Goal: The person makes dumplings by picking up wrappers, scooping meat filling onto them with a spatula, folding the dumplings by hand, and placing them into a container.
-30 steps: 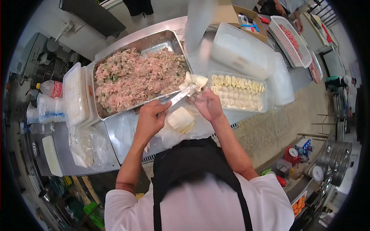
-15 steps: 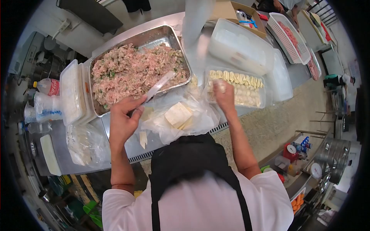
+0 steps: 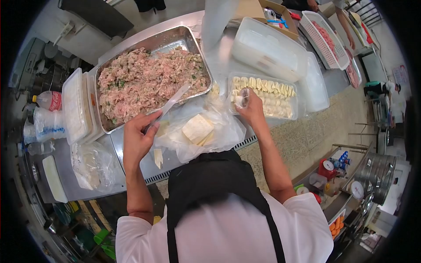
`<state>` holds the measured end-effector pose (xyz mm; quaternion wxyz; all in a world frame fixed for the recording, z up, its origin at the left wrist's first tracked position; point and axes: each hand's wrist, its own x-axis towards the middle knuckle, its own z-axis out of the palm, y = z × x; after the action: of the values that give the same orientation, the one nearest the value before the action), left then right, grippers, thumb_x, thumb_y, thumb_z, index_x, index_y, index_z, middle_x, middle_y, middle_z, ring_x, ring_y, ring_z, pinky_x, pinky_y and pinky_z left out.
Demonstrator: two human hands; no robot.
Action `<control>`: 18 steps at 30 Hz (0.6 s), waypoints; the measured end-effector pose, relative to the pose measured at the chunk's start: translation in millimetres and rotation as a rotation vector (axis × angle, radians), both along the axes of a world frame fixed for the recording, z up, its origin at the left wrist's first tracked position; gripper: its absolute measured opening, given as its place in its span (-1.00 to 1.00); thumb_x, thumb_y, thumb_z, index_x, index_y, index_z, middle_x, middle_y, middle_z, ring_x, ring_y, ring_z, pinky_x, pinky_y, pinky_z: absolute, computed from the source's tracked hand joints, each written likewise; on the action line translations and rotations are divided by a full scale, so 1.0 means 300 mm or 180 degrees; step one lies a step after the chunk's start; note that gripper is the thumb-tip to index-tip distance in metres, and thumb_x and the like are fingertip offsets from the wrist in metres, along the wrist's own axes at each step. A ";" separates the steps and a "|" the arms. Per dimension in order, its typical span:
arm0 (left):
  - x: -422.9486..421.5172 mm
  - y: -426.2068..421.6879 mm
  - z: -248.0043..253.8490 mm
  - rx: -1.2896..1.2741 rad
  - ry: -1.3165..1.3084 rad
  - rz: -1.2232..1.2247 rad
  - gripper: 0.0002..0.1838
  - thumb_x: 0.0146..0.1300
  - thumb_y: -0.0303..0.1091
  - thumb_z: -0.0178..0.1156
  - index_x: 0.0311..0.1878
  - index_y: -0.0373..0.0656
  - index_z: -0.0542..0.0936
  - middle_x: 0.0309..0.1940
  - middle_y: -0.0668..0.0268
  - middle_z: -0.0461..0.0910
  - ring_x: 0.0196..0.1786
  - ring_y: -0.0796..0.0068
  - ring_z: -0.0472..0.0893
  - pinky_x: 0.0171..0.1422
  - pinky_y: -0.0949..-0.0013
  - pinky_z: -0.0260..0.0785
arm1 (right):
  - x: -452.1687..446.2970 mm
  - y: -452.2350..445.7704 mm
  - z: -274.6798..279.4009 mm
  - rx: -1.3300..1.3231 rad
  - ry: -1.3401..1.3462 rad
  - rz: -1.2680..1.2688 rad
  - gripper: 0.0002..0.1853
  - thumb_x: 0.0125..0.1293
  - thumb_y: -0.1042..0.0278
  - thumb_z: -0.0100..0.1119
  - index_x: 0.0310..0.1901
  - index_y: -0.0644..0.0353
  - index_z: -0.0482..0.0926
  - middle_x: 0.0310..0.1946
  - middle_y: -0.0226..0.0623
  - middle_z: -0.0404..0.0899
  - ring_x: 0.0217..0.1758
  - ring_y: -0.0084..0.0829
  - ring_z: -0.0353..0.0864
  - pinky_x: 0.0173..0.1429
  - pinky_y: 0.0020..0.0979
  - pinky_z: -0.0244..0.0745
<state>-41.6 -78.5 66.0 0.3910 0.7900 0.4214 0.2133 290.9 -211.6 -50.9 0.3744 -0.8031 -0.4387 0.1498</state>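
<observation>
My left hand (image 3: 139, 135) is closed around the handle of a flat spatula (image 3: 175, 100), whose pale blade rests over the near edge of a metal tray (image 3: 180, 40). Pink minced meat filling (image 3: 149, 81) with green bits fills most of that tray. At a clear plastic container (image 3: 295, 98), my right hand (image 3: 252, 108) pinches a whitish wonton (image 3: 240, 101) at the left end of the rows. Folded wontons (image 3: 267, 84) line the container. Between my hands, a stack of square wrappers (image 3: 197, 128) lies on a crumpled plastic bag (image 3: 228, 136).
An upturned clear tub (image 3: 269, 46) and a lid (image 3: 316, 87) sit behind the wontons. Stacked containers (image 3: 75, 105) and a bagged item (image 3: 92, 166) are left of the tray. A white basket of meat (image 3: 324, 39) stands far right, near another person's arm (image 3: 346, 28).
My right hand has come down slightly to the left edge of the wonton container and is no longer blurred. My left hand keeps hold of the spatula. The whole view has shifted slightly.
</observation>
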 end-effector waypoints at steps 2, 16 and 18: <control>-0.007 0.002 0.002 -0.0008 0.0016 0.0016 -0.62 0.11 -0.56 0.33 0.05 -0.19 0.73 -0.52 0.29 0.46 -0.50 0.51 0.34 -0.39 0.40 0.18 | 0.006 0.012 -0.070 0.0217 -0.0336 -0.0031 -0.53 -0.07 0.35 0.56 -0.15 0.28 0.52 -0.28 -0.02 0.63 -0.24 -0.03 0.65 -0.14 -0.20 0.54; -0.009 -0.002 -0.007 -0.0098 0.0034 0.0036 -0.60 0.11 -0.57 0.32 0.06 -0.17 0.73 -0.51 0.29 0.46 -0.50 0.53 0.33 -0.39 0.40 0.17 | -0.014 0.015 -0.024 -0.0496 -0.0218 -0.0378 -0.55 -0.21 0.31 0.64 -0.34 0.33 0.56 -0.43 0.04 0.65 -0.27 0.06 0.68 -0.16 -0.12 0.56; -0.012 -0.005 -0.008 -0.0120 0.0009 0.0053 -0.60 0.11 -0.57 0.31 0.07 -0.16 0.73 -0.51 0.30 0.46 -0.50 0.53 0.33 -0.39 0.41 0.17 | -0.009 0.014 -0.026 -0.0415 -0.0213 -0.0329 -0.56 -0.22 0.33 0.63 -0.35 0.32 0.56 -0.44 0.04 0.65 -0.28 0.07 0.68 -0.17 -0.11 0.55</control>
<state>-45.3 -80.0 63.7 0.4035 0.7792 0.4325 0.2074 288.1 -207.4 -58.7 0.3138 -0.8519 -0.3982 0.1316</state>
